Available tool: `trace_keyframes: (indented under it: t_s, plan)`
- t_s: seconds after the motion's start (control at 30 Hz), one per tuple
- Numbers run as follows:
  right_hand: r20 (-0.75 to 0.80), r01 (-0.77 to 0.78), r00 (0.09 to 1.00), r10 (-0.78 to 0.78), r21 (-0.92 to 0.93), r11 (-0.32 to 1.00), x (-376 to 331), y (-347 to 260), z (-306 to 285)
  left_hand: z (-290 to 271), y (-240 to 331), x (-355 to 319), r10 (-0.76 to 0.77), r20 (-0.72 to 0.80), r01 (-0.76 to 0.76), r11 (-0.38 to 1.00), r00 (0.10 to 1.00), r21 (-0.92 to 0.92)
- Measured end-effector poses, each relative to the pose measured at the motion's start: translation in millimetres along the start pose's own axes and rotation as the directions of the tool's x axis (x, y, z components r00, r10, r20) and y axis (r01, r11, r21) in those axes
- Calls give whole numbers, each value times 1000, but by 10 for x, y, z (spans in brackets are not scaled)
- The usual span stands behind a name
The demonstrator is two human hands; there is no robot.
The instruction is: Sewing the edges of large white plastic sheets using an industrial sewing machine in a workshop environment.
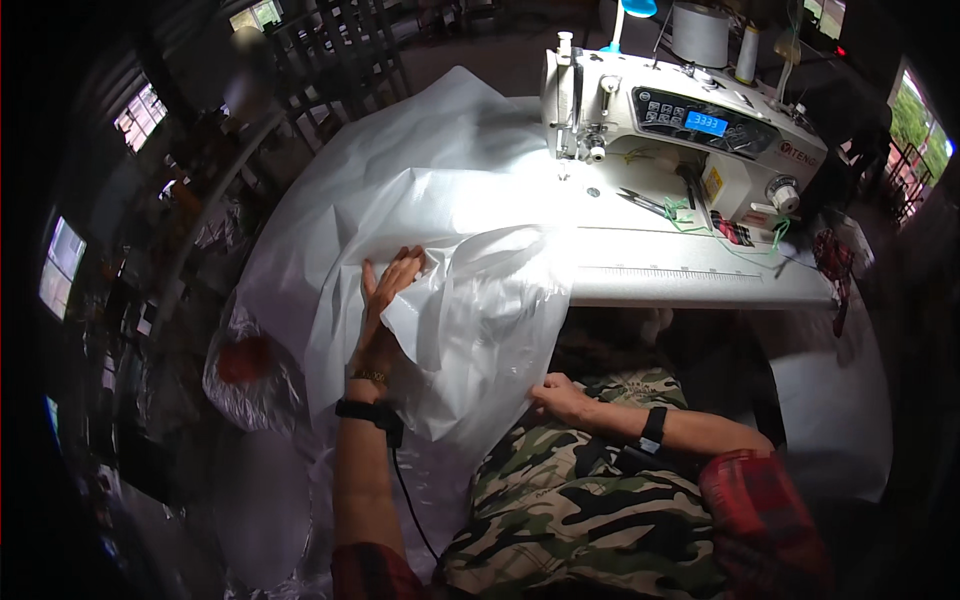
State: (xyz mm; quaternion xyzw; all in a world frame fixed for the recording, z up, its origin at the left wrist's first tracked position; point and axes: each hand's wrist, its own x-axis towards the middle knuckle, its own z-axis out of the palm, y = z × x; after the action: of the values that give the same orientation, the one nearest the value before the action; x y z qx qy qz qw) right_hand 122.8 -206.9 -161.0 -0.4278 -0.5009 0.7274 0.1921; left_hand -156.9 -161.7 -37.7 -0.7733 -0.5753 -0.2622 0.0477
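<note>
A large sheet of thin white translucent material (pixel 505 300) is spread over the sewing table and hangs down over its front left side toward my lap. My left hand (pixel 393 282) lies on the sheet with fingers stretched out, and a fold of the material covers part of its wrist. Lower and to the right, my right hand (pixel 562 398) pinches the hanging edge of the sheet just above my knees. Behind the sheet stands a white sewing machine (pixel 660 110); its lamp lights the needle area (pixel 565 170) brightly, and glare hides detail there.
Scissors (pixel 645 203) and green thread (pixel 680 212) lie on the machine bed. A dark red cloth scrap (pixel 833 255) hangs by the table's right end. Thread cones (pixel 700 35) stand behind the machine. A black cable (pixel 408 500) runs from my left wrist strap.
</note>
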Motion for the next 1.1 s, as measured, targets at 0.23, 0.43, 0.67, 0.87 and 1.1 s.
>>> trace_keyframes:
  t_s: [0.23, 0.43, 0.67, 0.87, 1.1]
  plan:
    - [190, 338, 876, -443, 413, 846, -1176, -1128, -437, 171, -299, -237, -79, 86, 98, 966, 993, -240]
    - [-380, 24, 922, 68, 233, 972, -908, 299, -1203, 30, -462, -125, -76, 154, 139, 882, 985, -449]
    - [-499, 166, 595, -631, -691, 703, -1120, -441, -902, -869, 520, -109, 49, 82, -3, 876, 995, -482]
    - [136, 339, 387, -912, -941, 3, -1040, -880, -525, -764, 1738, -453, 247, 287, -294, 946, 926, 135]
    - [427, 576, 511, -746, -814, -72, -1044, -863, -182, -711, 1619, -563, 285, -4, -275, 930, 959, 243]
